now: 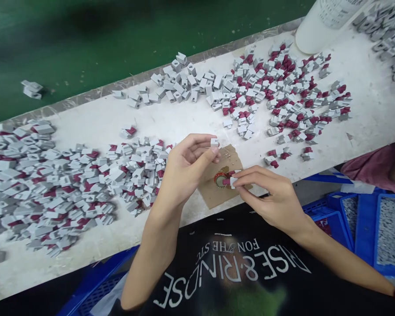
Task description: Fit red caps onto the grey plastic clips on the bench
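My left hand point(188, 169) pinches a small light-grey plastic block point(214, 142) between thumb and fingers. Lower and to the right, the fingertips of my right hand point(271, 191) grip a grey-and-maroon plastic piece point(232, 180), its maroon end over an upturned bottle cap point(220, 179). Whether that end touches the cap, I cannot tell. Under both hands lies a square of brown cardboard point(213, 197). Several tiny shiny bits point(229, 157) are scattered on it, too small to name.
Heaps of grey-and-maroon pieces point(52, 184) cover the white table point(95, 109) at left, with more pieces point(292, 96) at right. Plain grey blocks point(184, 81) lie along the back. A white bottle point(319, 26) stands back right. Blue crates point(365, 228) and a maroon sleeve point(375, 164) are at right.
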Available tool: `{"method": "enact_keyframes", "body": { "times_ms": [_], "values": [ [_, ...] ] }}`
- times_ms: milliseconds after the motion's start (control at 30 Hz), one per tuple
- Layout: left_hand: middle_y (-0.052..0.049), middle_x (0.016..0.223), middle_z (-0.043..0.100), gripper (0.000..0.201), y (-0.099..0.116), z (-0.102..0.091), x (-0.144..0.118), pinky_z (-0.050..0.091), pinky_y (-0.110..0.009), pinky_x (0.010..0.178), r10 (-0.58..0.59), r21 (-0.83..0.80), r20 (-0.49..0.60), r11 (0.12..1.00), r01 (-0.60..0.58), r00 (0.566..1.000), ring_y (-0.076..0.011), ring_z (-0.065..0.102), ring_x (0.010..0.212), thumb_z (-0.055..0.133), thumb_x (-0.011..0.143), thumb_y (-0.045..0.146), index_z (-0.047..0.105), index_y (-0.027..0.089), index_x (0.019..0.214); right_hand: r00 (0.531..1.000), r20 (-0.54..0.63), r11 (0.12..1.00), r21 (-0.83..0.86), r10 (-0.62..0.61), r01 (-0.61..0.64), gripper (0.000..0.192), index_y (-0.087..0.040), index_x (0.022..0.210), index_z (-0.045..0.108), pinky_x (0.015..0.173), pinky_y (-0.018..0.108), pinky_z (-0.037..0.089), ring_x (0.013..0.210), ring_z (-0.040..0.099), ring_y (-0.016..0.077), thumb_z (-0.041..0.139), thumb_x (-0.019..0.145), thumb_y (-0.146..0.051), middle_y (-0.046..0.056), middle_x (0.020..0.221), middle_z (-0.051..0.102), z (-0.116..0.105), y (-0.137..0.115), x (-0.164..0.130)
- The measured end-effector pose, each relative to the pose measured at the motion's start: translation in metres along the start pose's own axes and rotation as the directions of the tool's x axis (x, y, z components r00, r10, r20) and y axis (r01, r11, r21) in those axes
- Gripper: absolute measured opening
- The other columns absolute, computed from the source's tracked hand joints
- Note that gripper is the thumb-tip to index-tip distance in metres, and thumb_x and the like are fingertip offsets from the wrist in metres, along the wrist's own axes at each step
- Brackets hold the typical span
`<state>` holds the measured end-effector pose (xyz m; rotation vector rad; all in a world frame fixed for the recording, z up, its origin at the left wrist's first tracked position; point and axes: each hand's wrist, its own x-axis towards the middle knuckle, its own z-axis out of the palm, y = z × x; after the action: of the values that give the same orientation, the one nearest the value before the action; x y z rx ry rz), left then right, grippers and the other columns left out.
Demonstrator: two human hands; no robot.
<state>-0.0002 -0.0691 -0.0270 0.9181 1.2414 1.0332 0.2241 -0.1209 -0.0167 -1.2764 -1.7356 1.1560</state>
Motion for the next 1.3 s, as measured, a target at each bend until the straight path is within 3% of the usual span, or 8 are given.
{"method": "enact_keyframes", "body": {
  "times_ms": [167,300,767,967,1133,1300],
  "values": [
    [-0.007,0.098,0.085,0.017,0.005,0.005,-0.002,0.072,-0.041,0.094,-0.019,-0.021,0.030,1.000,0.020,0.999,-0.0247,0.083,0.094,0.095,0.096,0.032,0.085,0.023,0.105,0.958,-0.220,0.956,0.266,0.186,-0.125,0.016,-0.031,0.109,0.087,0.092,0.041,0.075,0.099,0.086,0.0244,0.088,0.099,-0.019,0.003,0.109,0.089,-0.008,-0.001,0.012],
    [-0.008,0.099,0.087,0.018,0.012,0.016,-0.006,0.073,-0.041,0.091,-0.029,-0.039,0.096,0.999,0.032,0.995,-0.0254,0.084,0.093,0.095,0.096,0.033,0.086,0.023,0.108,0.919,-0.325,0.949,0.286,0.224,-0.131,0.018,-0.031,0.111,0.088,0.095,0.045,0.076,0.103,0.087,0.0272,0.096,0.096,-0.037,0.005,0.114,0.089,-0.013,-0.001,0.024],
    [-0.007,0.096,0.087,0.019,0.014,0.027,-0.006,0.074,-0.037,0.083,-0.053,-0.101,0.177,0.992,0.072,0.983,-0.0258,0.086,0.090,0.096,0.095,0.034,0.087,0.024,0.108,0.937,-0.277,0.937,0.331,0.213,-0.115,0.019,-0.030,0.105,0.090,0.091,0.043,0.077,0.097,0.087,0.0255,0.098,0.095,-0.043,0.004,0.105,0.087,-0.014,-0.004,0.030],
    [-0.008,0.095,0.088,0.016,0.011,0.029,-0.007,0.068,-0.032,0.066,-0.048,-0.080,0.196,0.995,0.064,0.979,-0.0244,0.083,0.082,0.094,0.097,0.033,0.088,0.024,0.108,0.950,-0.227,0.934,0.332,0.214,-0.132,0.017,-0.029,0.105,0.092,0.092,0.044,0.077,0.098,0.087,0.0256,0.098,0.095,-0.042,0.005,0.107,0.089,-0.017,-0.004,0.032],
    [-0.007,0.093,0.087,0.013,0.016,0.025,-0.006,0.071,-0.036,0.073,-0.042,-0.015,0.235,0.999,0.047,0.971,-0.0232,0.082,0.076,0.095,0.095,0.029,0.089,0.022,0.105,0.965,-0.166,0.921,0.367,0.205,-0.133,0.022,-0.028,0.100,0.093,0.084,0.042,0.076,0.095,0.086,0.0261,0.101,0.091,-0.046,0.007,0.102,0.088,-0.021,0.002,0.031],
    [-0.008,0.102,0.088,0.011,0.023,0.021,-0.006,0.072,-0.038,0.082,-0.019,0.051,0.310,0.999,0.004,0.950,-0.0252,0.085,0.087,0.092,0.098,0.029,0.091,0.024,0.107,0.977,-0.112,0.915,0.383,0.183,-0.127,0.017,-0.027,0.100,0.094,0.079,0.040,0.075,0.092,0.085,0.0251,0.099,0.093,-0.042,0.008,0.100,0.087,-0.025,0.002,0.032]
  ]
}}
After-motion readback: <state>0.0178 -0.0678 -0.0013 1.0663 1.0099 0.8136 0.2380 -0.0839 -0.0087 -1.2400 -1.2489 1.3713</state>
